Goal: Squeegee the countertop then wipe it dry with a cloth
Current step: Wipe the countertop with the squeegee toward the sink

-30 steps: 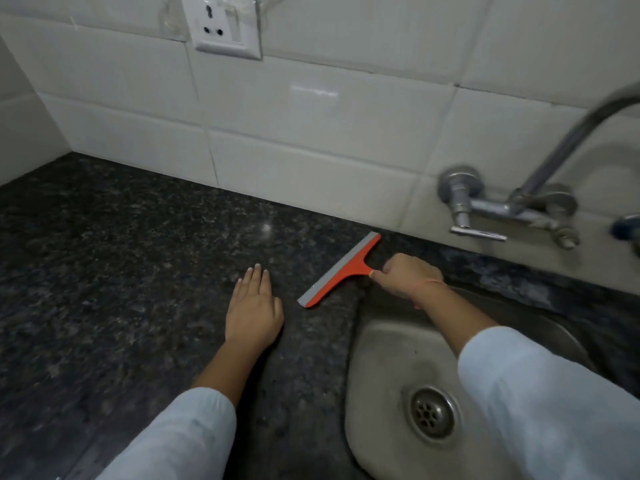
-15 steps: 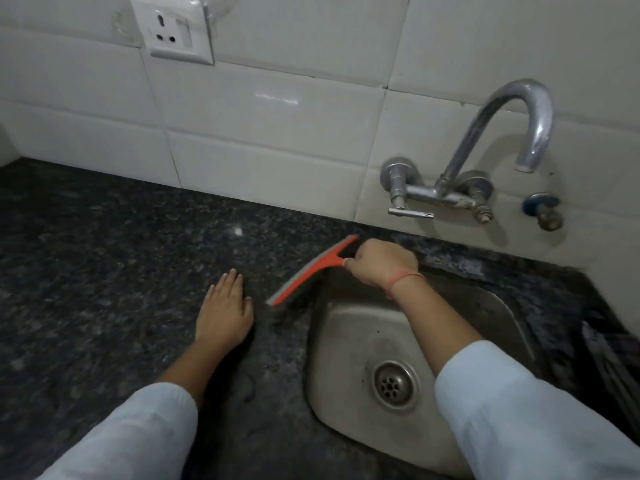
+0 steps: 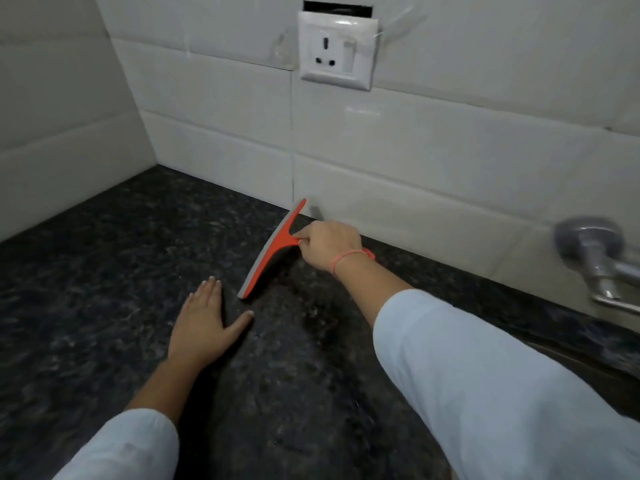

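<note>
An orange squeegee [image 3: 273, 249] with a grey rubber blade rests blade-down on the dark speckled granite countertop [image 3: 86, 289], its far tip close to the tiled back wall. My right hand [image 3: 330, 244] is closed around its short handle, just right of the blade. Flat on the counter lies my left hand [image 3: 204, 318], palm down with fingers spread, just in front of the blade's near end and apart from it. No cloth is in view.
White tiled walls meet in a corner at the far left. A white wall socket [image 3: 337, 58] sits above the squeegee. A metal tap valve [image 3: 595, 258] juts out at the right edge. The sink is out of view.
My right hand has carried the squeegee from the sink's edge leftward, back onto the counter near the wall. The view has swung left, and my left hand's thumb has spread.
</note>
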